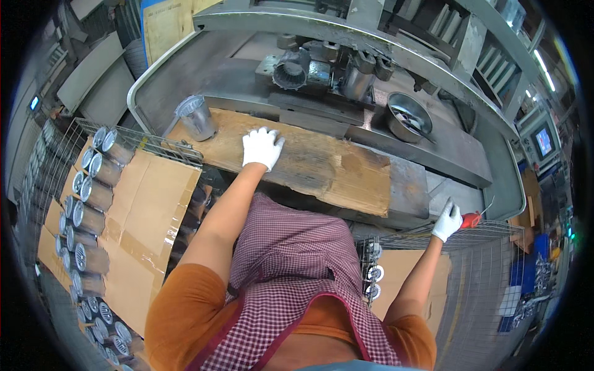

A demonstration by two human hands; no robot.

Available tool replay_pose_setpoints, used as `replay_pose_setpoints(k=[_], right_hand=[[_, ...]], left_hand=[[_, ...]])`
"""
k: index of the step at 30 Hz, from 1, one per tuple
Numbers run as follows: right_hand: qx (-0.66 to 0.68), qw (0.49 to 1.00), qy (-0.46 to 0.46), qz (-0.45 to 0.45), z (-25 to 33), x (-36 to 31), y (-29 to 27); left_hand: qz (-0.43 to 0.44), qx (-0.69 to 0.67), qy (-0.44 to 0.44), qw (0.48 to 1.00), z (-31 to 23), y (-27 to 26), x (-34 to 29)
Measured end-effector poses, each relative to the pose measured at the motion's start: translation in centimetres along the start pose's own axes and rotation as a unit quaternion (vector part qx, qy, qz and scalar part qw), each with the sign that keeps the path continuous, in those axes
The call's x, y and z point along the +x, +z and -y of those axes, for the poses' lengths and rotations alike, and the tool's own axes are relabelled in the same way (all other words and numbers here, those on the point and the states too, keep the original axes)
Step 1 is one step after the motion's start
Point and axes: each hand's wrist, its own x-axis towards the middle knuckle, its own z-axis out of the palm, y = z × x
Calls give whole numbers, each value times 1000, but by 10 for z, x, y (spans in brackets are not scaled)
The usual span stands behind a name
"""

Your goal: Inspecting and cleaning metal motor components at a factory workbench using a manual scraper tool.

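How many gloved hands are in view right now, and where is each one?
2. The left hand lies flat on the worn cardboard sheet on the machine bench. The right hand is at the wire basket's rim, gripping a red-handled tool.

Both hands wear white knitted cloth gloves. The left hand (262, 147) lies on a worn brown wooden board (309, 166), rough and scuffed, pale where the surface has flaked. The right hand (447, 221) grips a red glossy plastic tool handle (471, 219). The grey metal tabletop (185, 80) looks dull and matt. A shiny ribbed metal cylinder (197, 117) stands on the board. Flat brown cardboard sheets (148, 216) look matt, crossed with glossy tape.
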Motion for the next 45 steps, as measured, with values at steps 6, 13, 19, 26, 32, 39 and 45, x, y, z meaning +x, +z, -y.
replay_pose_setpoints(k=[6,13,19,26,32,39,45], right_hand=[[48,988,-134,-57,113,18,-8],[173,921,-269,222,273,79,96],[55,902,-254,346,336,125,161],[157,897,-288,295,334,84,115],[249,835,-400,283,332,-9,72],[260,851,-324,322,337,-66,43],[301,884,-275,228,309,-18,57]], left_hand=[[30,-4,-14,999,-5,-7,0],[18,-16,-9,1000,-2,-7,-2],[15,-33,-15,999,-1,-7,0],[-13,-183,-83,980,8,-8,15],[-127,-217,-125,960,-30,-42,105],[-151,-156,-194,957,-13,-37,175],[-248,-122,-43,960,-10,-72,151]])
